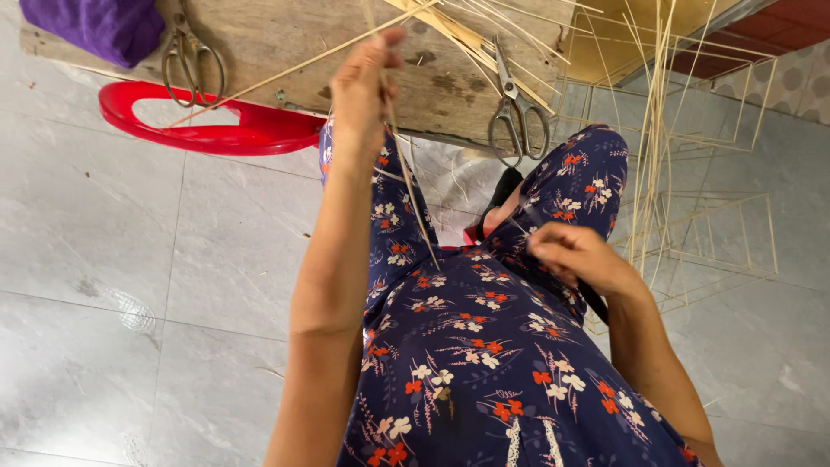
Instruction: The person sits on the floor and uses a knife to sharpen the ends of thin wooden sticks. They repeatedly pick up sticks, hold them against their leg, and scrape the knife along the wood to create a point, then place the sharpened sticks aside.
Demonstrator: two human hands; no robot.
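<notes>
Fingers of my left hand (363, 82) are pinching shut on a thin bamboo strip (413, 195), holding it up near the wooden counter (328, 39) w/ scissors (517, 117). Right hand (575, 255) is curling closed at my lap, contents hidden. Seems I'm sorting strips; next move prob. needs a steady pull w/o snapping it.

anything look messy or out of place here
Mostly the thin bamboo sticks: they lie scattered and crossing on the wooden board, some poking past its edge. Two scissors also hang over that edge. Nothing looks broken or spilled.
</notes>
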